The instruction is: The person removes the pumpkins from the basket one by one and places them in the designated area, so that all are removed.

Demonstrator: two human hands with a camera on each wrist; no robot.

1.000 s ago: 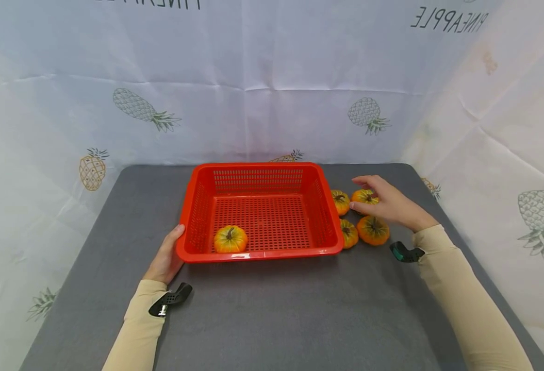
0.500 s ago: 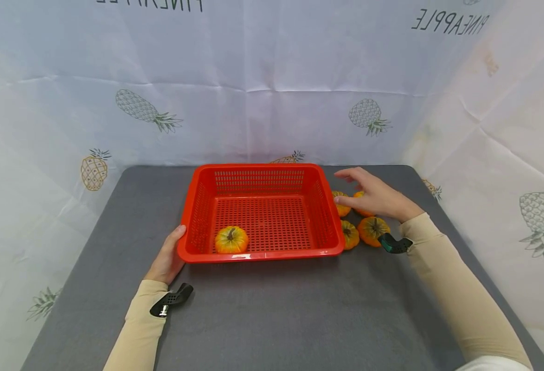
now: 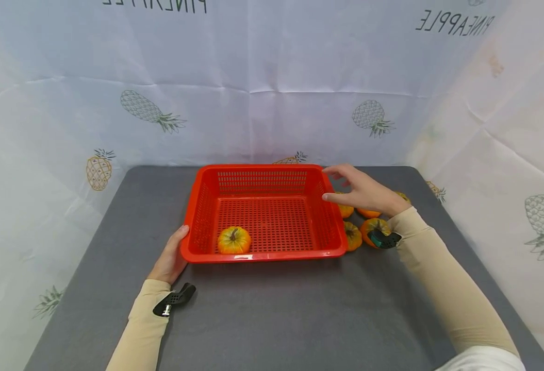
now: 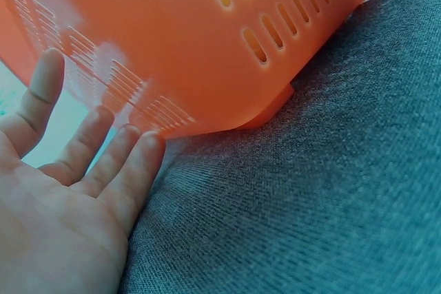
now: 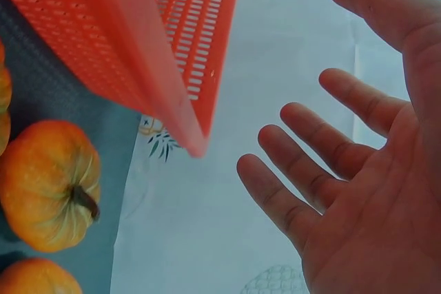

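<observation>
A red plastic basket (image 3: 264,256) with slotted walls sits on the grey table, holding one small orange pumpkin (image 3: 233,240) near its front left corner. My left hand (image 3: 169,259) is at the basket's left side; in the left wrist view its straight fingertips (image 4: 153,144) rest against the outer wall. Over the basket's right rim hovers my right hand (image 3: 362,190), thumb and fingers spread with nothing between them. Below and beside it, several small pumpkins (image 3: 352,236) stand close to the basket's right side, some partly hidden by the hand and wrist.
The grey table (image 3: 272,319) ends at the back against a white cloth (image 3: 272,123) printed with pineapples, which also hangs at both sides. A black wrist-worn device (image 3: 384,239) overlaps one pumpkin in the head view.
My right hand has moved left from over the pumpkins to the basket's right rim, uncovering another pumpkin on the far right. The left hand and the basket have stayed in place.
</observation>
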